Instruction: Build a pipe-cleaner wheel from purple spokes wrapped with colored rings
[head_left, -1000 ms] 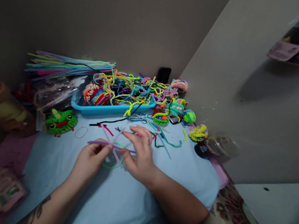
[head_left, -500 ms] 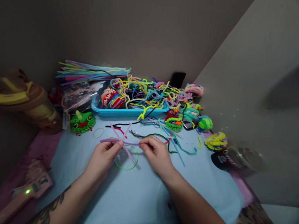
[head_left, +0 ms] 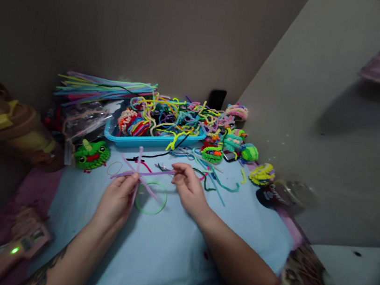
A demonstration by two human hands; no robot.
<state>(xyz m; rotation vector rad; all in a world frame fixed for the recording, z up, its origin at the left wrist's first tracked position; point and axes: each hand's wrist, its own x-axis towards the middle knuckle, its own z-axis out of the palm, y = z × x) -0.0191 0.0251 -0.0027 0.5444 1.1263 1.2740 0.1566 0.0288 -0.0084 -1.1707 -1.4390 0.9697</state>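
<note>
Several purple pipe cleaners (head_left: 150, 189) cross one another like a star over the light blue cloth. My left hand (head_left: 119, 196) pinches them where they cross, thumb on top. One darker purple stem runs out to the right, and my right hand (head_left: 189, 187) grips its far end between thumb and fingers. Beneath the crossing lies a green ring (head_left: 165, 200) on the cloth, partly covered by the stems. Loose dark green, teal and pink pipe cleaners are scattered just beyond my right hand.
A blue tray (head_left: 140, 143) heaped with pipe cleaners stands at the back, beside a bundle of straight ones (head_left: 109, 87). A green fuzzy figure (head_left: 92, 155) sits left; several fuzzy pieces and a clear cup (head_left: 297, 195) are right. A pink glue gun (head_left: 30, 235) lies lower left.
My hands have drawn slightly apart, stretching the darker stem between them, and the crossed stems have turned a little. The whole view has shifted, with the table's things now further left.
</note>
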